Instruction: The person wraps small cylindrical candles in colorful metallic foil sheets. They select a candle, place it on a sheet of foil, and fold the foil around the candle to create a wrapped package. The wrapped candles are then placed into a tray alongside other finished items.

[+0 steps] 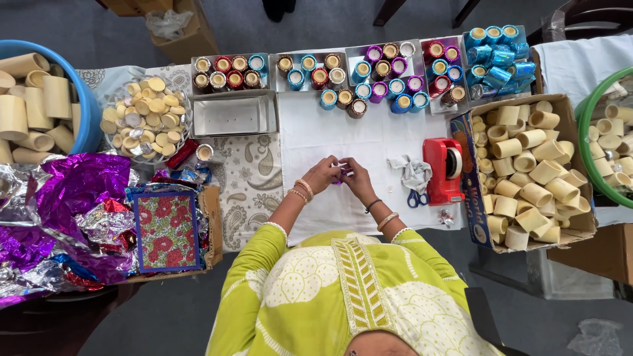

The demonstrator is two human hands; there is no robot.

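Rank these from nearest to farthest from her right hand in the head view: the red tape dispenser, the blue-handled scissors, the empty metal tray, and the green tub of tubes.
From the right hand:
1. Blue-handled scissors, just to its right on the white cloth.
2. Red tape dispenser, right of the scissors, beside the cardboard box.
3. Empty metal tray, up and to the left, beyond the left hand.
4. Green tub, at the far right edge.

A small purple-wrapped piece (pixel 341 173) is held above the white cloth, pinched between the fingertips of the left hand (pixel 323 175) and the right hand (pixel 358 178). It is mostly hidden, so its shape cannot be told.
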